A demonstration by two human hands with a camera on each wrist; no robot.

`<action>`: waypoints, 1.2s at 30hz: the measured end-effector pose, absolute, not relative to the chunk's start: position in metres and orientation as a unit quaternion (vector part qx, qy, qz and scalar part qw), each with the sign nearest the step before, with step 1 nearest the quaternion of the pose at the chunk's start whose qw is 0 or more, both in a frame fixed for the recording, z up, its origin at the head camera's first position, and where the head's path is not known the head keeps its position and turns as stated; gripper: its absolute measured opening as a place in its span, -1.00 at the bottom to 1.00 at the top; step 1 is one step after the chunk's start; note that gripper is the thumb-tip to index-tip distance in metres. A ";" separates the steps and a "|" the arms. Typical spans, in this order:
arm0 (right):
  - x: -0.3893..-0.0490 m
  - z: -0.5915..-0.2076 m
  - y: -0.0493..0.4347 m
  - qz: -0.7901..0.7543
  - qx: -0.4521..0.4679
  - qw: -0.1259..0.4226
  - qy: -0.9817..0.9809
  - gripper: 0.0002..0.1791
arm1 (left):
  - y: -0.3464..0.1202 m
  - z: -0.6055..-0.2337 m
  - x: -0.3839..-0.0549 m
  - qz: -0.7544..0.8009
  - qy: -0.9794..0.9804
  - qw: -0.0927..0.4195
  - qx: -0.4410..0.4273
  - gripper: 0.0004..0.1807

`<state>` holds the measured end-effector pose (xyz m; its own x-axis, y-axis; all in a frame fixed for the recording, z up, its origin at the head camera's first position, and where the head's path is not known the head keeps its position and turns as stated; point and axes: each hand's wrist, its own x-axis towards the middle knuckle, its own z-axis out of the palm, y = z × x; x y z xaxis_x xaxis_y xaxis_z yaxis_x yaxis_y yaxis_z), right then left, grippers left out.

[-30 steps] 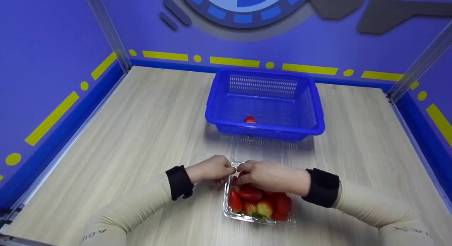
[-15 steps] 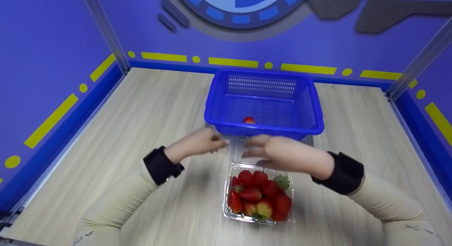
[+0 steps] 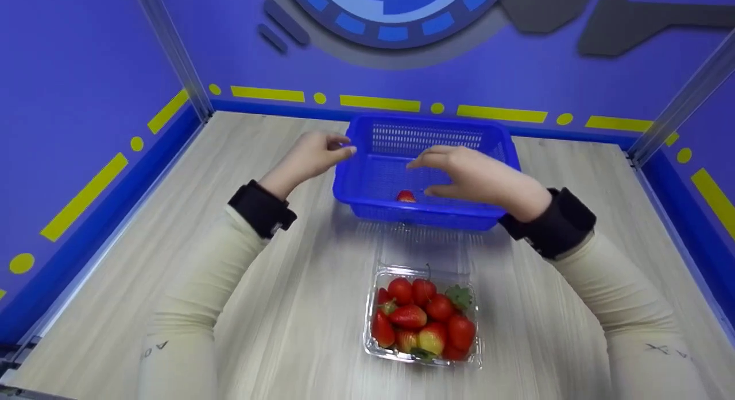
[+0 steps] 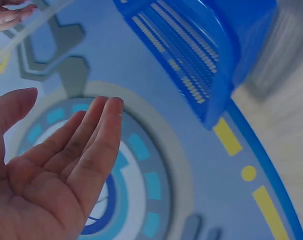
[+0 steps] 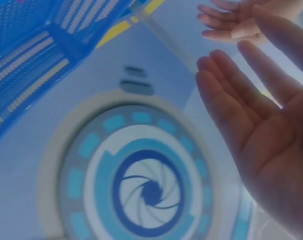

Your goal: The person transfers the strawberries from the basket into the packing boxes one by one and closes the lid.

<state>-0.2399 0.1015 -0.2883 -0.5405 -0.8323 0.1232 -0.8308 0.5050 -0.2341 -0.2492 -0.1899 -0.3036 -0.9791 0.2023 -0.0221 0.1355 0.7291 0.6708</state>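
Note:
In the head view a blue plastic basket stands towards the back of the table, with one strawberry inside near its front wall. My left hand hovers by the basket's left rim, its fingers loosely extended and holding nothing. Over the basket's right part is my right hand, its fingers spread and likewise holding nothing. Both wrist views show bare palms: the left palm and the right palm. Nearer to me a clear plastic clamshell box is heaped with several strawberries.
The clamshell's transparent lid lies folded back on the wooden table, reaching to the basket's front. Blue walls with yellow marks enclose the table at the back and sides.
Both hands have left the strawberry box and moved forward and up to the basket. The left also swung left, the right to the right. Box and basket have stayed in place.

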 end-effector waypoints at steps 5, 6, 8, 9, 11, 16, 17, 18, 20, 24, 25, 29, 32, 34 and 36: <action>-0.269 -0.291 0.094 -0.132 -0.445 0.035 0.885 -0.52 | -0.197 -0.314 -0.276 0.354 0.932 0.039 0.066 -0.45; -0.275 -0.292 0.092 -0.131 -0.438 0.043 0.888 -0.52 | -0.197 -0.317 -0.280 0.353 0.933 0.040 0.062 -0.44; -0.287 -0.296 0.087 -0.132 -0.430 0.057 0.892 -0.52 | -0.198 -0.323 -0.287 0.349 0.935 0.041 0.054 -0.44; -0.293 -0.298 0.085 -0.132 -0.424 0.066 0.894 -0.52 | -0.198 -0.326 -0.290 0.346 0.936 0.041 0.049 -0.44; -0.304 -0.302 0.082 -0.134 -0.409 0.085 0.899 -0.52 | -0.197 -0.333 -0.295 0.338 0.939 0.041 0.040 -0.44; -0.326 -0.312 0.077 -0.125 -0.384 0.125 0.906 -0.55 | -0.192 -0.347 -0.305 0.319 0.947 0.043 0.005 -0.43; -0.330 -0.313 0.076 -0.120 -0.382 0.131 0.907 -0.56 | -0.191 -0.349 -0.307 0.315 0.948 0.044 -0.001 -0.43; -0.334 -0.316 0.074 -0.116 -0.378 0.137 0.908 -0.56 | -0.191 -0.351 -0.308 0.309 0.950 0.044 -0.007 -0.43; -0.341 -0.320 0.070 -0.106 -0.374 0.150 0.909 -0.58 | -0.191 -0.355 -0.311 0.299 0.953 0.042 -0.018 -0.46; -0.350 -0.331 0.063 -0.083 -0.358 0.178 0.913 -0.59 | -0.189 -0.362 -0.317 0.291 0.955 0.048 -0.038 -0.68; -0.351 -0.334 0.061 -0.078 -0.354 0.186 0.913 -0.59 | -0.189 -0.364 -0.318 0.298 0.952 0.054 -0.047 -0.70; -0.354 -0.346 0.057 -0.063 -0.334 0.216 0.915 -0.59 | -0.186 -0.369 -0.322 0.336 0.935 0.084 -0.077 -0.77; -0.355 -0.351 0.056 -0.056 -0.334 0.234 0.912 -0.57 | -0.182 -0.371 -0.326 0.343 0.930 0.097 -0.091 -0.72; -0.356 -0.353 0.056 -0.057 -0.334 0.245 0.908 -0.53 | -0.179 -0.371 -0.329 0.325 0.936 0.101 -0.092 -0.65; -0.357 -0.355 0.056 -0.058 -0.331 0.256 0.906 -0.49 | -0.176 -0.372 -0.336 0.295 0.945 0.109 -0.092 -0.62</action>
